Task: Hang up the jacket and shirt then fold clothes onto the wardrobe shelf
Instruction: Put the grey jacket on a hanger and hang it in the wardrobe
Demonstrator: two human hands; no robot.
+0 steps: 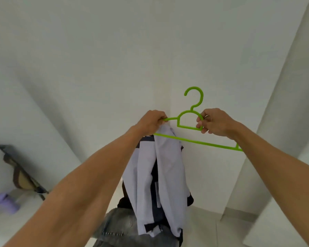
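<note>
I hold a bright green plastic hanger [191, 120] up in front of a white wall. My left hand [151, 123] grips the hanger's left arm together with the top of a pale lilac and dark navy jacket [161, 179], which hangs straight down from that end. My right hand [215, 123] pinches the right side of the hanger's curved neck. The hanger's lower bar runs down to the right behind my right forearm. Below the jacket lies a pile with grey denim [116, 225] and a dark garment.
A white wall corner and a white panel [284, 122] stand at the right. At the left, a dark slanted rod with a brown bag [21, 177] leans on the wall. A purple bottle [4, 202] lies on the pale floor below it.
</note>
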